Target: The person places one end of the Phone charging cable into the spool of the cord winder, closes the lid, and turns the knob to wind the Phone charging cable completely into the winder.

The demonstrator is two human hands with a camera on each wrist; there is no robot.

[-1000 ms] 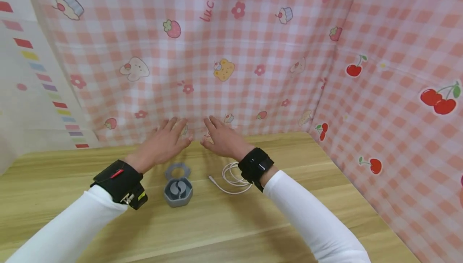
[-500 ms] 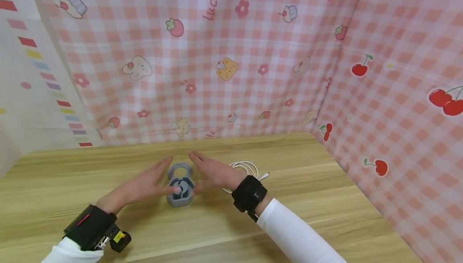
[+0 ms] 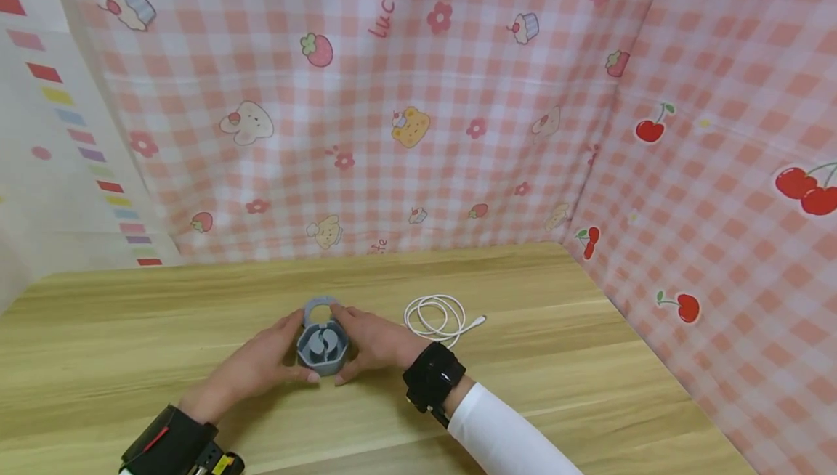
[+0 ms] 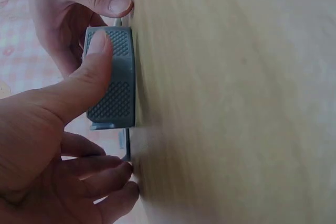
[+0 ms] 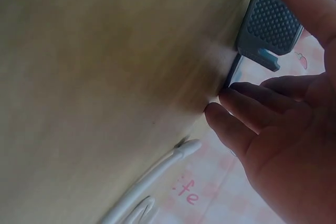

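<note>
A grey hexagonal box [image 3: 324, 366] with two curved lobes inside sits open-topped on the table, its ring-shaped grey lid [image 3: 320, 302] lying behind it. My left hand [image 3: 258, 362] holds the box's left side, thumb at the front and fingertips back near the lid. My right hand [image 3: 379, 340] is around its right side in the same way. In the left wrist view, the left thumb lies across the textured side of the box [image 4: 116, 103]. In the right wrist view, the right fingertips reach down to the table behind the textured side of the box [image 5: 268, 22].
A coiled white cable [image 3: 434, 319] lies right of the box, its connector pointing right. Behind the wooden table [image 3: 556, 373] hangs a pink checked cloth [image 3: 366, 192], and another cherry-printed one [image 3: 732, 257] stands along the right.
Both hands have come back from the rear cloth to the grey box and closed in on its sides. The white cable's connector end has swung from left to right.
</note>
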